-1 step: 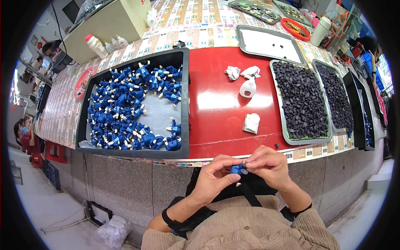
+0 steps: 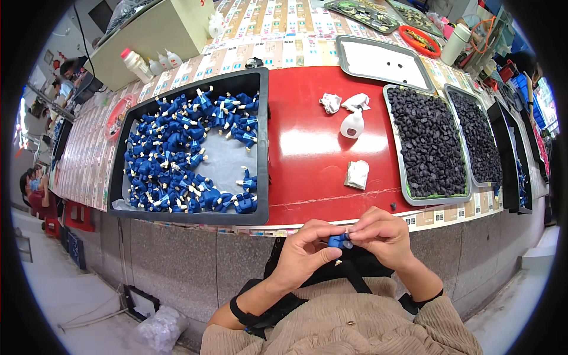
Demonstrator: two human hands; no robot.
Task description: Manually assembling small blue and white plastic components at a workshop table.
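In front of my lap, just off the table's near edge, a small blue toy figure body (image 2: 339, 241) is held between the thumb and fingers of my left hand (image 2: 306, 248). A pale end of it sticks out below. My right hand (image 2: 381, 236) pinches the figure's right side, and its fingertips hide exactly what they grip there. To the left, a black tray (image 2: 264, 171) holds many similar blue figure bodies with pale hands. Right of centre stands a grey tray (image 2: 408, 171) full of small dark pieces, with one loose dark piece (image 2: 393, 206) near the table edge.
On the red board (image 2: 302, 177) are a white squeeze bottle (image 2: 351, 125), a folded white cloth (image 2: 357, 174) and crumpled tissue (image 2: 330, 103). Behind lies a white-lined tray (image 2: 378, 59). A second tray of dark pieces (image 2: 473, 136) stands right, a capped bottle (image 2: 136, 65) back left.
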